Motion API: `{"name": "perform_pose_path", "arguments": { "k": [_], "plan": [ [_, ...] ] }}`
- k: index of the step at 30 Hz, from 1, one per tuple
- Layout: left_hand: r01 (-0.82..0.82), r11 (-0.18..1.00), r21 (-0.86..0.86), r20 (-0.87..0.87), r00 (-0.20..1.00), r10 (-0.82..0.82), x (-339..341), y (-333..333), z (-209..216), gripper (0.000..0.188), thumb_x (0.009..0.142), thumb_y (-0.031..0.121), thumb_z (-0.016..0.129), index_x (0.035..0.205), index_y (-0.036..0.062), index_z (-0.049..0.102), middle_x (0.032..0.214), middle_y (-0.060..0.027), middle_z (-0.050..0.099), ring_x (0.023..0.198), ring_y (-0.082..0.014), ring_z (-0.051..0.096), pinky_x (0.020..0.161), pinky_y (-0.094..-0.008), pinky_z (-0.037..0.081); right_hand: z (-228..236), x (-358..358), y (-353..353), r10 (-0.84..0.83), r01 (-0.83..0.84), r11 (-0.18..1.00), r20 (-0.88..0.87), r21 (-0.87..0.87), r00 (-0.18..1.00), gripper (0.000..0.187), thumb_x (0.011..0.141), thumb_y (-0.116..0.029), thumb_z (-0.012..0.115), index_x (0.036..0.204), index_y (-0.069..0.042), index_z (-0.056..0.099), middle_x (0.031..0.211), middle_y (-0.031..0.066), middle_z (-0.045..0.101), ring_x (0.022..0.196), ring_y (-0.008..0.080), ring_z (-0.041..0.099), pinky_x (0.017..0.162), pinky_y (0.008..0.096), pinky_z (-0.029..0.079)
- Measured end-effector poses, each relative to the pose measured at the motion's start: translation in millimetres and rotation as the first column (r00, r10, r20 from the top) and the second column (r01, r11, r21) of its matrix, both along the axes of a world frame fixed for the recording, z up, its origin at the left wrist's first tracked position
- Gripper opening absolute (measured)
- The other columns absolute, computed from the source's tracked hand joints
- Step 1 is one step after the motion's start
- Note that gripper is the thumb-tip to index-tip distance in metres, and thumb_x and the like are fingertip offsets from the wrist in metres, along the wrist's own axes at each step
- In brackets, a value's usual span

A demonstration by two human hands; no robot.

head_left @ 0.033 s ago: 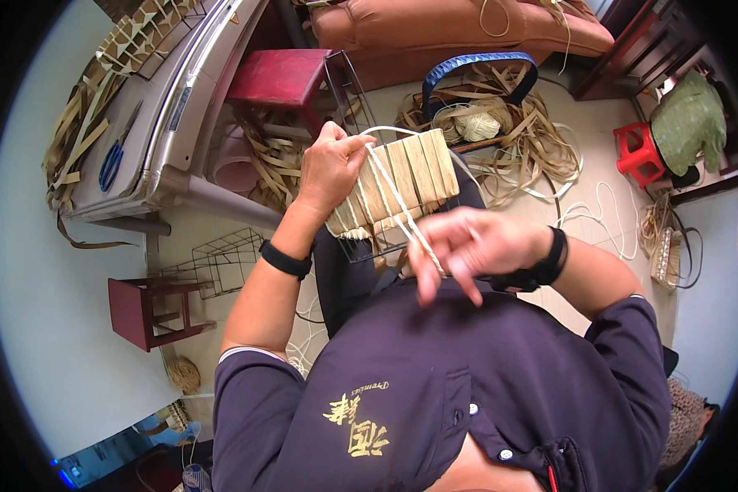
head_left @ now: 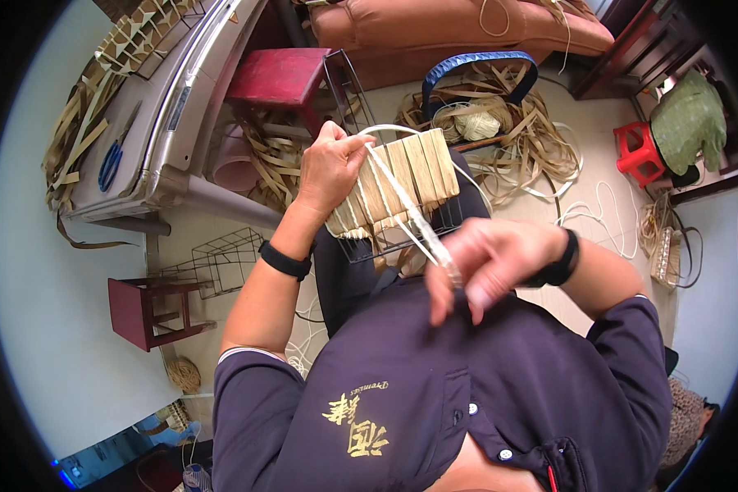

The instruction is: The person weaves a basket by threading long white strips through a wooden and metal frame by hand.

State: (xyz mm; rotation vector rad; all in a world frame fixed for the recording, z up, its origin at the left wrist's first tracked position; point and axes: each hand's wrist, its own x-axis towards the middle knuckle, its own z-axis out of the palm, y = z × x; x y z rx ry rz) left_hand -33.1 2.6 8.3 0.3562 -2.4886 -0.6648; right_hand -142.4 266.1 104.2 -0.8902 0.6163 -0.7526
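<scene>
A small wire-frame basket (head_left: pixel 418 168) wrapped in pale tan flat strips rests on my lap, with dark wire showing along its lower edge. My left hand (head_left: pixel 330 170) is closed at its left end, pinching a white cord (head_left: pixel 395 190) against the rim. From that pinch the cord slants down over the strips to my right hand (head_left: pixel 500 261). Motion blurs the right fingers, but the cord runs taut into them and they seem closed on it. Another length of white cord loops over the basket's far side.
Blue scissors (head_left: pixel 111 164) lie on the grey table at left. Beyond my lap are a red stool (head_left: pixel 279 72), a blue-handled basket (head_left: pixel 480 57) and heaped tan strips (head_left: pixel 541 143). A maroon stool (head_left: pixel 139 316) and a wire frame (head_left: pixel 230 261) stand at left, a red plastic stool (head_left: pixel 638 156) at right.
My right hand has shifted slightly right and toward my body, the cord moving with it. My left hand and the basket stay put.
</scene>
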Motion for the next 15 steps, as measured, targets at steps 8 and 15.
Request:
{"name": "perform_pose_path", "arguments": {
  "k": [8,15],
  "plan": [
    [0.004,0.999,0.037,-0.029,1.000,-0.003,0.7,-1.1,-4.2,0.017,0.089,0.024,0.071,0.101,0.0164,0.079,0.081,-0.0094,0.056,0.068,-0.0272,0.061,0.062,-0.0391,0.051,162.0,-145.9,220.7,-0.621,0.394,0.719,-0.784,-0.572,-0.005,0.018,0.092,-0.023,0.067,0.097,-0.006,0.062,0.081,-0.0004,0.048,0.072,0.0073,0.046,0.064,0.0286,0.039],
    [-0.018,0.999,0.048,-0.003,1.000,0.018,-10.1,0.8,2.5,0.017,0.088,0.025,0.071,0.094,0.0116,0.079,0.079,-0.0104,0.058,0.070,-0.0288,0.062,0.065,-0.0406,0.051,103.6,-265.4,238.8,-0.386,0.054,0.687,-0.427,-0.724,-0.818,0.055,0.080,-0.007,0.074,0.133,-0.007,0.058,0.115,0.0103,0.064,0.108,0.0226,0.060,0.093,0.0331,0.047]
  ]
}}
